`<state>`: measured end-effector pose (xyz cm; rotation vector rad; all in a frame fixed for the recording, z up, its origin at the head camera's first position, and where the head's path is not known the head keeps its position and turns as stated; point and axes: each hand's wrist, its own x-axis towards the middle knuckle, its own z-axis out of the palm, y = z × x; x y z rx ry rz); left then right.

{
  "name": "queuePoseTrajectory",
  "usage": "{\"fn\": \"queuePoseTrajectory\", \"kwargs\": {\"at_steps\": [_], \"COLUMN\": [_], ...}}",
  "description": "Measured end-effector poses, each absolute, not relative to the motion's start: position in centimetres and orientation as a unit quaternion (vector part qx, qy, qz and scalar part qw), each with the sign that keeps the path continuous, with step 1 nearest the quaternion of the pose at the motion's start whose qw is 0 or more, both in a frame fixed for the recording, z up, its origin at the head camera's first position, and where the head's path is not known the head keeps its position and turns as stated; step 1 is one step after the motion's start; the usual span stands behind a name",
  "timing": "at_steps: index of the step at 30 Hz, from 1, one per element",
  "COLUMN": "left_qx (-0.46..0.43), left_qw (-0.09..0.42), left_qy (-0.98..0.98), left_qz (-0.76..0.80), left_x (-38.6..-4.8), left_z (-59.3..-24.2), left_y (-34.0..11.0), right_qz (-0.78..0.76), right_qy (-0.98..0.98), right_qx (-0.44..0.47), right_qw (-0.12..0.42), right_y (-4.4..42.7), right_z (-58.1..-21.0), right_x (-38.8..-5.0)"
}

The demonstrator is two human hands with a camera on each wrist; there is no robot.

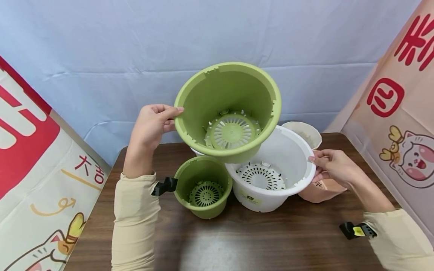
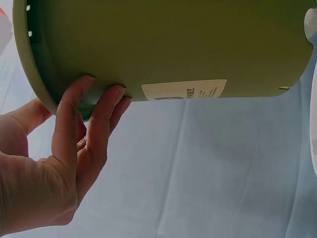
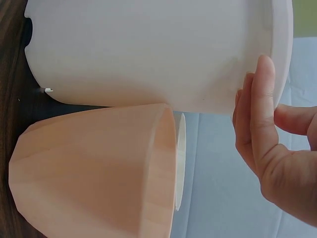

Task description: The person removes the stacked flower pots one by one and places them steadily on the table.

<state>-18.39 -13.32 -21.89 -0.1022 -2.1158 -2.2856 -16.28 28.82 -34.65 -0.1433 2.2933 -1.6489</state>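
My left hand (image 1: pixel 152 122) pinches the rim of a large light-green plastic flowerpot (image 1: pixel 200 98), thumb on the inside and fingers on the outer wall. That pot is raised and tilted, its slotted bottom showing. In the left wrist view a label (image 2: pixel 183 90) shows on its side. A white flowerpot (image 1: pixel 291 165) stands upright on the table, partly covered by the green one. Its right rim is pinched by my right hand (image 1: pixel 333 167), with the fingers along the outer wall in the right wrist view. Whether the two pots touch, I cannot tell.
A smaller green flowerpot (image 1: pixel 210 212) stands at front left on the wooden table (image 1: pixel 264 241). Right of the white pot is a peach faceted pot (image 1: pixel 320 194), with a cream pot (image 1: pixel 305 131) behind. Pale cloth (image 1: pixel 135 49) hangs at the back; printed banners flank both sides.
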Motion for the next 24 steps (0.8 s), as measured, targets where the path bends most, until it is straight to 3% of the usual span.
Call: {"fn": "queuePoseTrajectory", "kwargs": {"at_steps": [24], "left_qx": [-0.006], "left_qw": [0.057], "left_qy": [-0.667], "left_qz": [-0.743], "left_x": [-17.2], "left_z": [-22.6], "left_y": [-18.5], "right_qz": [-0.582], "right_qy": [0.798], "right_qx": [-0.050], "right_qw": [0.149], "right_y": [28.7], "right_z": [-34.7], "right_x": [-16.3]}}
